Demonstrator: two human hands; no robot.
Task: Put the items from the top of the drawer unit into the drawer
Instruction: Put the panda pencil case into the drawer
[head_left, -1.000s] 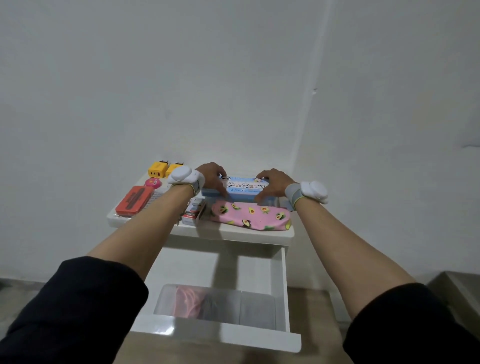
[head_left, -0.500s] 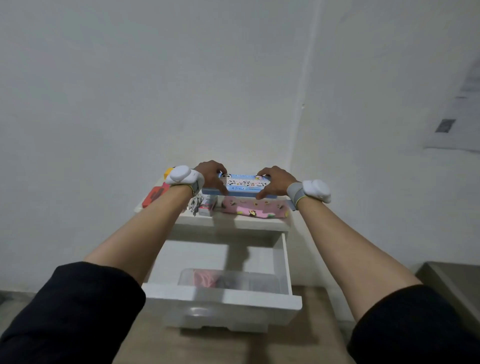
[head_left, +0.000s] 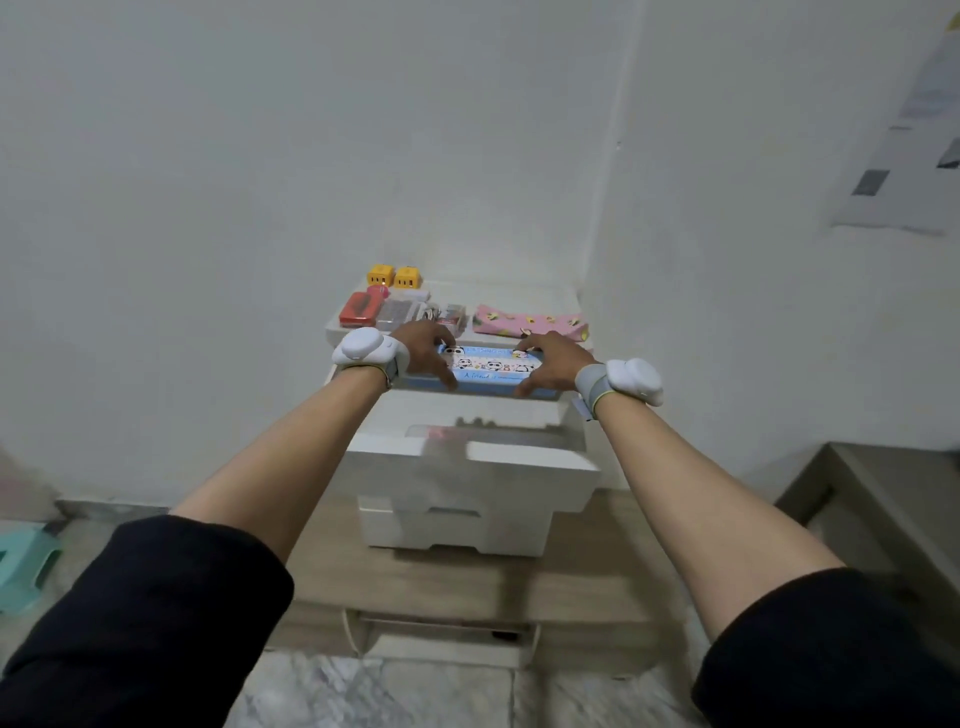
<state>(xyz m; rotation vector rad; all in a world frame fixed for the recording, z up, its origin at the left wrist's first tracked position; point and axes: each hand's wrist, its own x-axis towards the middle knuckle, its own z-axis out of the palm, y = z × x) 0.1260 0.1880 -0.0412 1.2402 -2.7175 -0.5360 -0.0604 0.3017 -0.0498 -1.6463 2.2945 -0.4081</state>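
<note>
Two bare hands hold one blue panda-print pencil box (head_left: 485, 366) by its ends: the left grip (head_left: 423, 348) has its fingers curled over the left end and the right grip (head_left: 550, 361) clasps the right end. The box sits level at the front edge of the white drawer unit (head_left: 519, 296), above the open drawer (head_left: 467, 462); whether it touches that edge cannot be told. A clear tray shows dimly inside the drawer. On the unit's top lie a pink avocado-print pouch (head_left: 530, 326) at the right, a red case (head_left: 357, 309) at the left, a clear box (head_left: 397, 313) and a tangle of cable (head_left: 434, 313) between them, and two yellow cubes (head_left: 393, 276) side by side at the back. Each wrist carries a white device. A teal stool (head_left: 23, 561) stands on the floor at far left.
</note>
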